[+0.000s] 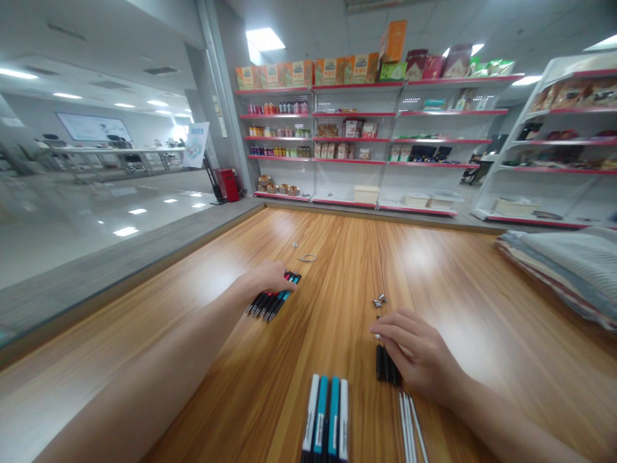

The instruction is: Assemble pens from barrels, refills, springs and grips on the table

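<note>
My left hand (266, 276) reaches forward and lies on a bundle of black, red and teal pens (271, 299) on the wooden table (337, 270); its fingers curl over the bundle's far end. My right hand (413, 352) rests fingers-down on a small group of black pen parts (384, 365), fingers close together and pressing them. Just beyond it lie small silver metal pieces (380, 300). Near the front edge sit several white and teal pen barrels (326, 419) side by side, and thin white refills (411, 429) lie by my right wrist.
Folded grey and striped cloths (569, 270) are stacked at the table's right edge. A small ring and a wire loop (306, 258) lie farther out on the table. Red-edged store shelves (376, 138) with boxes and bottles stand behind; an open floor lies to the left.
</note>
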Demonstrator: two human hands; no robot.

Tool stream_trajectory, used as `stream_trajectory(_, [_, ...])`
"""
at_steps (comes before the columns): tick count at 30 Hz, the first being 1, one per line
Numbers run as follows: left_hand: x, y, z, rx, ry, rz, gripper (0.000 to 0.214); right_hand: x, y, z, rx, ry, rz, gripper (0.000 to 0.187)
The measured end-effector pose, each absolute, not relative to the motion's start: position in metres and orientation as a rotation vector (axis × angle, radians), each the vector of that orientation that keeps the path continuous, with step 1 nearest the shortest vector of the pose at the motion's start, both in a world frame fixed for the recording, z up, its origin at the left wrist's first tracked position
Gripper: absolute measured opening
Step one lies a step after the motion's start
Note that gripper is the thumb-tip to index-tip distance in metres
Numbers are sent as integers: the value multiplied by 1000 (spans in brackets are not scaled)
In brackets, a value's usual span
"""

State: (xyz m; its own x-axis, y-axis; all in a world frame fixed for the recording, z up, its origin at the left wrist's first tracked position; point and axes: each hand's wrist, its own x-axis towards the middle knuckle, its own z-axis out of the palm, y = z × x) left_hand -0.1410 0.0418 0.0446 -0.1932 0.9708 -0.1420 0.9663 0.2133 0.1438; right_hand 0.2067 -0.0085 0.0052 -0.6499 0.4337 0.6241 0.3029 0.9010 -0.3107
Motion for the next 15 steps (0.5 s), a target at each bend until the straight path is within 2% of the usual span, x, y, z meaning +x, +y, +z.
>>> stream_trajectory(7, [-143,43,44,1853,2297,20,60,208,-6,3,-578,-2226,234,25])
stream_trajectory(11, [-141,45,43,1871,2289,-28,63,214,1,1,-796,-2023,268,17])
stream_trajectory(15, [-146,51,38,1926,2291,-61,72,221,13,-6,-1054,-1845,337,17])
